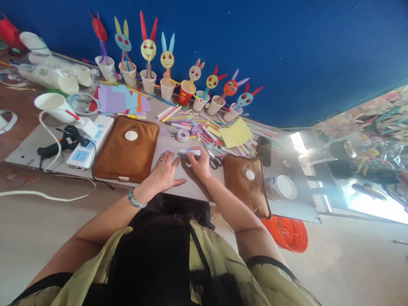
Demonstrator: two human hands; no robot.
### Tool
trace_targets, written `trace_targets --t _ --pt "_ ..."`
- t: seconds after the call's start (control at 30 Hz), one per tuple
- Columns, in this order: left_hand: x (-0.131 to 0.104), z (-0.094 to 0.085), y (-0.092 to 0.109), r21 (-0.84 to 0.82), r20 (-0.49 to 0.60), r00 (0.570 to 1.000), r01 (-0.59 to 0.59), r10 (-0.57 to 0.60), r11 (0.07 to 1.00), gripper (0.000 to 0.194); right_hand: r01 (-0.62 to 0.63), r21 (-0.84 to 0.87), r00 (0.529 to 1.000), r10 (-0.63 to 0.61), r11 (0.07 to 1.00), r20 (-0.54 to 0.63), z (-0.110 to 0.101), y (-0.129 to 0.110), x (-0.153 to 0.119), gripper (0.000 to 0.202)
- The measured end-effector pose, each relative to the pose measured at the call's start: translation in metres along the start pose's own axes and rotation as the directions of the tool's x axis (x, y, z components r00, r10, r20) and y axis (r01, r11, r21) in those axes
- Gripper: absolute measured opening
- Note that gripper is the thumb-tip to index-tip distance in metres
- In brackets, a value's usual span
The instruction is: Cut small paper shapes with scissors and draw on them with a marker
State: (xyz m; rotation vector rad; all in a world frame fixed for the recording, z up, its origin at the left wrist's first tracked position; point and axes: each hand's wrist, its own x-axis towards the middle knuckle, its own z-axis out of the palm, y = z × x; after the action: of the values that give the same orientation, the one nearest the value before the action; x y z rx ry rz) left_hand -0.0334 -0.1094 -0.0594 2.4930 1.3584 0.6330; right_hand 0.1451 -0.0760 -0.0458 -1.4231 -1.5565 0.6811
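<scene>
My right hand (200,165) is closed around a thick white marker pen (194,152), held almost level just above the table in front of me. Its left end lies close to the fingertips of my left hand (163,173), which rests flat with thumb and fingers stretched out. A small pale purple patch (165,150) shows beside those fingertips; whether it is paper, I cannot tell. Right of my right hand lie scissors (216,161) with dark handles. A roll of white tape (182,135) sits just beyond both hands.
Brown pouches flank my hands, one left (126,148) and one right (247,182). A power strip (91,142) with a black glue gun (65,140) is at left. Paper rabbits in cups (148,81) line the blue wall. Yellow paper (236,133) covers pens and strips.
</scene>
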Motion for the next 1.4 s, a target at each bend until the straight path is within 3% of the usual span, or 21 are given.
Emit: trace_targets --t 0.27,0.67,0.87,1.13,1.3,1.4 --pt "-0.0006 0.0004 -0.0003 -0.002 -0.015 1.0 -0.007 0.007 1.0 0.081 -0.007 -0.1 0.999 0.012 0.995 0.046 0.002 0.0009 0.002 0.01" --pt "0.0019 -0.0018 0.0005 -0.012 -0.008 1.0 0.011 -0.011 1.0 0.075 0.012 -0.083 0.996 -0.005 0.996 0.085 0.0013 0.0023 0.0017 0.016" --pt "0.002 -0.0022 0.0009 -0.015 0.002 1.0 0.016 -0.016 1.0 0.076 0.008 0.003 1.0 -0.008 1.0 -0.016 0.0009 0.0046 0.0007 0.023" --pt "0.0019 -0.0029 0.0012 0.006 -0.001 1.0 0.007 -0.007 1.0 0.079 -0.001 -0.04 0.994 0.006 0.999 0.113 0.0015 0.0031 0.0022 0.018" --pt "0.0018 -0.003 0.0014 0.009 -0.009 1.0 0.005 -0.005 1.0 0.077 0.017 -0.024 0.998 -0.015 1.0 0.058 0.001 0.0051 0.0017 0.021" --pt "0.002 -0.0034 0.0018 0.013 -0.008 1.0 0.003 -0.003 1.0 0.081 0.034 -0.044 0.995 -0.03 0.998 0.098 0.0008 0.0052 0.002 0.017"
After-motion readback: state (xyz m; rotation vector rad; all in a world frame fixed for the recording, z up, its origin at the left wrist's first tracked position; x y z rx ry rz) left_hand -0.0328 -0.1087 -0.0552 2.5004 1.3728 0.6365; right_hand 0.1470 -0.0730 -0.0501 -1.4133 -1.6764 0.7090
